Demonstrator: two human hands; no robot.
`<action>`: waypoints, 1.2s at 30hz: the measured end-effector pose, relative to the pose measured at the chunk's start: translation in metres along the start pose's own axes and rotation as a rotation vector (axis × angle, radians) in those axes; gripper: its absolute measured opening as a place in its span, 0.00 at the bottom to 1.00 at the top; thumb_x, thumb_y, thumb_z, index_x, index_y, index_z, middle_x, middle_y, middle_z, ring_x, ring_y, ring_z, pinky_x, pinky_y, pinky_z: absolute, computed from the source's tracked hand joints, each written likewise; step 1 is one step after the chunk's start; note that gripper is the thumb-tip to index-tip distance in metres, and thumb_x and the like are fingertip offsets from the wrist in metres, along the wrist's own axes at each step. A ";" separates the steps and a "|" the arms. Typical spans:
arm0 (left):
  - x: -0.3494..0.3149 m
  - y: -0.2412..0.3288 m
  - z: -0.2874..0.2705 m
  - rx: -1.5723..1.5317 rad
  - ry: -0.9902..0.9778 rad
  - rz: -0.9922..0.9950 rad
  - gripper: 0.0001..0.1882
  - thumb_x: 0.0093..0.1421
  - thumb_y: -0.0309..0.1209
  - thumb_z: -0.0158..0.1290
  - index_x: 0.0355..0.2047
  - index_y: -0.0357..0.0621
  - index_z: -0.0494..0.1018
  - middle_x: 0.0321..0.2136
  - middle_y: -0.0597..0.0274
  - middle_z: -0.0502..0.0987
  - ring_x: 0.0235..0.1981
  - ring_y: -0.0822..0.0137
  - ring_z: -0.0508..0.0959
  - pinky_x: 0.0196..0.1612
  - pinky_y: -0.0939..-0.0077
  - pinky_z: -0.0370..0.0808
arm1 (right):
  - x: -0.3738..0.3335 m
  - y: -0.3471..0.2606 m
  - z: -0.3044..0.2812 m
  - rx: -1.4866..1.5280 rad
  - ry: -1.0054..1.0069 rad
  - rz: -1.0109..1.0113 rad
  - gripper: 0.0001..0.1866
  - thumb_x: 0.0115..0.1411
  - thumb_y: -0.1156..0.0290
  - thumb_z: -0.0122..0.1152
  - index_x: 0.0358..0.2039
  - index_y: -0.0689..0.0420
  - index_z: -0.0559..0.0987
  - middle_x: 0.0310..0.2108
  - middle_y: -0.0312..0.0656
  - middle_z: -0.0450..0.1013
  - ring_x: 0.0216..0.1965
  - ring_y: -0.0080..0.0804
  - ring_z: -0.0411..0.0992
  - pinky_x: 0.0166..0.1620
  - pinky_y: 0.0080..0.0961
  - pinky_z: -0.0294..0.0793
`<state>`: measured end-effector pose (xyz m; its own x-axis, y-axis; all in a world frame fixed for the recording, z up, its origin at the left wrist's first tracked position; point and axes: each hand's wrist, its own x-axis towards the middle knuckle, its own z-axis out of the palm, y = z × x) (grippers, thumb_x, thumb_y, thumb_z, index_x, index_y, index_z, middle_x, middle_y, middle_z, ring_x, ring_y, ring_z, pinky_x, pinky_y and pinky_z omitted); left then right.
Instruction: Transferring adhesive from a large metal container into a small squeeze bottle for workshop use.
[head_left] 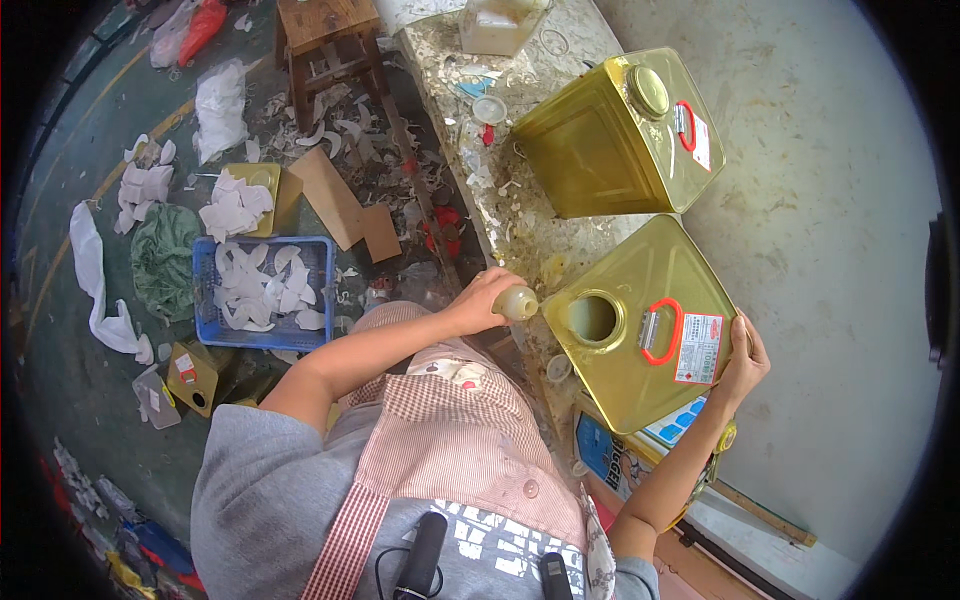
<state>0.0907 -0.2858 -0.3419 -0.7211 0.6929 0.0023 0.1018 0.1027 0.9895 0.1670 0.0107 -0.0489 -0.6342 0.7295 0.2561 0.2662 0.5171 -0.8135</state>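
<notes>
My left hand (pixel 484 303) is wrapped round a small translucent bottle (pixel 516 303), its uncapped mouth turned toward the near square tin can (pixel 640 290). A small gap separates the bottle from the can's round opening (pixel 595 319), which has no cap on it. My right hand (pixel 742 365) grips the can's right corner, beside a printed label and a red carrying handle (pixel 661 331). Tilted on the worktop, the can has its top facing me. I cannot see any liquid running between bottle and can.
A second gold tin (pixel 600 135), capped, stands farther along the stained worktop (pixel 470 130), against the pale wall (pixel 800 150). On the littered floor to the left are a blue basket (pixel 330 270) of white scraps, a wooden stool (pixel 325 20) and a green sack (pixel 165 260).
</notes>
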 end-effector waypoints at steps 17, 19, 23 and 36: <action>-0.002 -0.011 0.009 -0.025 0.028 -0.033 0.35 0.42 0.28 0.67 0.53 0.49 0.68 0.52 0.54 0.66 0.57 0.50 0.65 0.60 0.61 0.63 | -0.004 -0.008 0.006 -0.025 -0.011 0.006 0.13 0.59 0.73 0.65 0.42 0.67 0.82 0.36 0.44 0.80 0.36 0.24 0.76 0.42 0.18 0.75; -0.002 -0.013 0.009 -0.026 0.031 -0.024 0.35 0.42 0.28 0.67 0.53 0.49 0.67 0.52 0.54 0.66 0.57 0.50 0.65 0.60 0.61 0.64 | -0.003 -0.007 0.005 -0.024 -0.014 0.002 0.13 0.59 0.73 0.65 0.42 0.67 0.82 0.36 0.44 0.80 0.36 0.24 0.76 0.42 0.18 0.75; -0.002 -0.013 0.010 -0.029 0.027 -0.030 0.36 0.43 0.29 0.67 0.54 0.50 0.67 0.51 0.54 0.66 0.57 0.50 0.65 0.59 0.61 0.64 | -0.004 -0.008 0.005 -0.014 -0.009 0.020 0.13 0.59 0.73 0.65 0.42 0.67 0.82 0.36 0.45 0.80 0.35 0.24 0.76 0.42 0.19 0.75; -0.001 -0.009 0.011 -0.056 0.024 -0.059 0.37 0.41 0.28 0.69 0.53 0.51 0.67 0.51 0.54 0.66 0.56 0.48 0.66 0.59 0.59 0.65 | -0.004 -0.006 0.003 0.009 -0.002 0.009 0.12 0.59 0.73 0.65 0.41 0.67 0.82 0.36 0.44 0.80 0.35 0.24 0.76 0.41 0.18 0.75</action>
<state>0.0983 -0.2799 -0.3524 -0.7411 0.6693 -0.0533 0.0208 0.1023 0.9945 0.1659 0.0032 -0.0472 -0.6335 0.7330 0.2477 0.2655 0.5066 -0.8203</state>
